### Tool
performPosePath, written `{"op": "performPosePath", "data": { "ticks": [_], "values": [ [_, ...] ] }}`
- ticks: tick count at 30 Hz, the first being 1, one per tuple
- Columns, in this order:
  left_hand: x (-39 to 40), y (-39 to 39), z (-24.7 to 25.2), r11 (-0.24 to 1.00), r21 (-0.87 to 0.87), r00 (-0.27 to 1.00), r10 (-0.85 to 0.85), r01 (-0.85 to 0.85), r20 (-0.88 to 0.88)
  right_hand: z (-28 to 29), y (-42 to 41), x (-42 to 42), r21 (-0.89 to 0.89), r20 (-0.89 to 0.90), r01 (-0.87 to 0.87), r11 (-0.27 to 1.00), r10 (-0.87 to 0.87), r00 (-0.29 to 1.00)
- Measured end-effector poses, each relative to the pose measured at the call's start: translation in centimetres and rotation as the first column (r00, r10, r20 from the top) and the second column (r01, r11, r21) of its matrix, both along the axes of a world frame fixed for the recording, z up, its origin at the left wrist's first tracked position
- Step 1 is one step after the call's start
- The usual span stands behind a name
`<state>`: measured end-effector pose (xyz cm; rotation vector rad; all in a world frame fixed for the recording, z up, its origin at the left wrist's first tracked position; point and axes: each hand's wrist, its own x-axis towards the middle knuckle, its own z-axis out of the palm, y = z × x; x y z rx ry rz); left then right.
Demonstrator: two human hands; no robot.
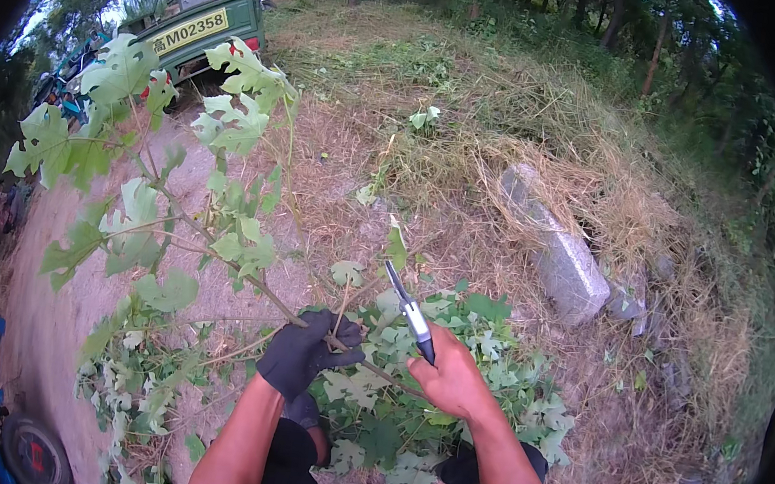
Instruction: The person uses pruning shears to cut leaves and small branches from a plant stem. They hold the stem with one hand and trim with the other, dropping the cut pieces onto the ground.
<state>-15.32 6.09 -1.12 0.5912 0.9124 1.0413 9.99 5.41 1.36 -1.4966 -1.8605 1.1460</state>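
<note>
My left hand (314,350), in a dark glove, is closed around a long leafy branch (213,239). From the glove the branch reaches up and left with broad lobed leaves, and its bare lower end runs right towards my other wrist. My right hand (443,373) is bare and grips the dark handle of pruning shears (414,314), whose blades point up and left, apart from the branch. Whether the blades are parted I cannot tell. Cut leafy stems (382,437) lie on the ground below my hands, around my feet.
A green cargo vehicle (201,35) stands at the upper left, beside other vehicles. A blue vehicle with a black wheel (35,453) is at the lower left. A stone block (564,259) lies in dry grass at the right. Trees line the back.
</note>
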Motion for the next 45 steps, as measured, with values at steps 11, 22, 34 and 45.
{"op": "performPosePath", "data": {
  "ticks": [11, 22, 34, 45],
  "values": [
    [0.2, 0.1, 0.3, 0.994, 0.053, 0.994, -0.093, 0.096, -0.058, -1.3, -1.9, -0.4, -0.055, 0.129, -0.236, 0.97, 0.242, 0.962],
    [0.2, 0.0, -0.1, 0.997, 0.069, 1.0, -0.017, 0.016, 0.016, -1.1, -2.3, -1.2, -0.046, 0.115, -0.309, 0.95, 0.312, 0.943],
    [0.4, 0.1, -0.3, 0.997, 0.071, 0.999, 0.013, -0.009, -0.047, -1.4, -3.1, -2.0, -0.053, 0.115, -0.273, 0.961, 0.277, 0.954],
    [0.4, 0.1, -0.4, 0.999, -0.024, 0.998, -0.045, 0.044, -0.047, -2.5, -1.8, 0.0, -0.485, -0.548, -0.145, 0.863, -0.17, 0.819]
  ]
}}
